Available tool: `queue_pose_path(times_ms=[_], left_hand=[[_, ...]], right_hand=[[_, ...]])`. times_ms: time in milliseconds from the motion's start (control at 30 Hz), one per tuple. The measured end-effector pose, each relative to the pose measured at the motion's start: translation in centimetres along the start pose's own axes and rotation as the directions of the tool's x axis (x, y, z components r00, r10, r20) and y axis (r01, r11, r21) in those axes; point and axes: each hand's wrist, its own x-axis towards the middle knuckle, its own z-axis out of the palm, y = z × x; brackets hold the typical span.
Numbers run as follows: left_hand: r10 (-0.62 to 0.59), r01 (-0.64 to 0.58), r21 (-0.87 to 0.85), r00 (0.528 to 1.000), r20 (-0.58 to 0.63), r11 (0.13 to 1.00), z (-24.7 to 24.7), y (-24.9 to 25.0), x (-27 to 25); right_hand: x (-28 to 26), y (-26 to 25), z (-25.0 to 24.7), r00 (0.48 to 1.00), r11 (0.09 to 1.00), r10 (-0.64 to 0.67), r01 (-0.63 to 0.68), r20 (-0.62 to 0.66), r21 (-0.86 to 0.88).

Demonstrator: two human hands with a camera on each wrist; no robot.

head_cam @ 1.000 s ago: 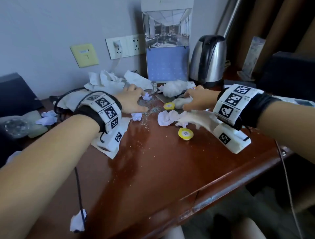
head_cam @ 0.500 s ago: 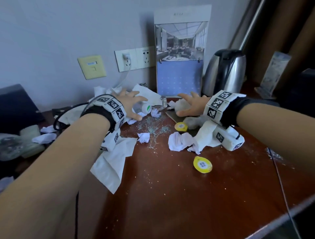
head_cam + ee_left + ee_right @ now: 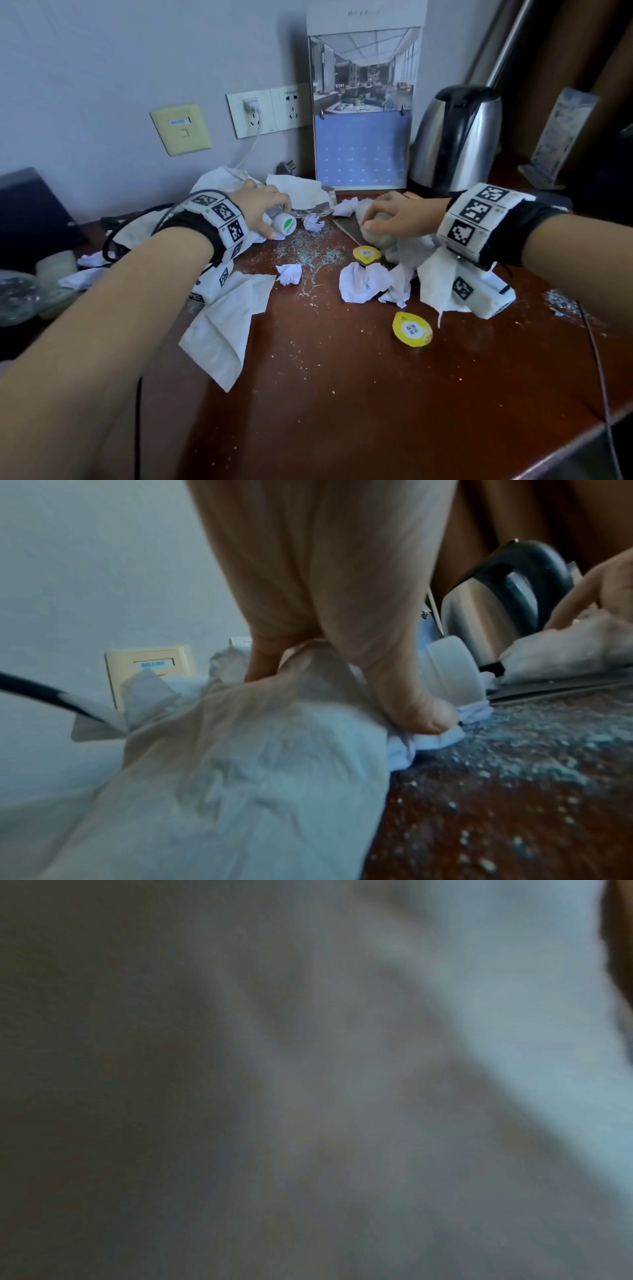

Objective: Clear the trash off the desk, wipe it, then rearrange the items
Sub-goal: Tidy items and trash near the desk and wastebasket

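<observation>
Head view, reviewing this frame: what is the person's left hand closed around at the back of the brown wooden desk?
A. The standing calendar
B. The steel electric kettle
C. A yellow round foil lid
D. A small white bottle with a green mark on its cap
D. The left hand curls around the small white bottle with a green mark on its cap, lying on its side among tissues; the steel electric kettle and the yellow round foil lid lie untouched.

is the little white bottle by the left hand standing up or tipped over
Tipped over: the white bottle lies on its side, round green-marked end facing the camera, under the left hand.
</observation>
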Motion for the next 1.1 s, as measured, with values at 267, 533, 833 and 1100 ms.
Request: queue_pose_path(times_ms=[267,533,833,1100], left_hand=[[0.068,-0.069,0.048,0.997,0.041,0.996,0.0,0.7,-1.3],[0.202,-0.209,0.07,0.975,0.094,0.976,-0.4,3.2,-4.4],[0.293,-0.294,0.017,0.954,0.061,0.956,0.3,4.2,-6.4],[0.297,-0.302,0.075,0.953,0.063,0.95,0.2,4.3,-6.9]], right_hand=[[-3.6,1.4,0.2,0.996,0.997,-0.037,0.031,0.083,0.073],[-6.1,-0.5,3.3,0.989,0.995,-0.083,0.074,0.123,0.074],[-4.4,-4.8,5.3,0.99,0.989,-0.13,0.133,0.055,-0.059],[-3.0,-5.2,5.8,0.979,0.978,-0.205,0.204,-0.011,-0.039]])
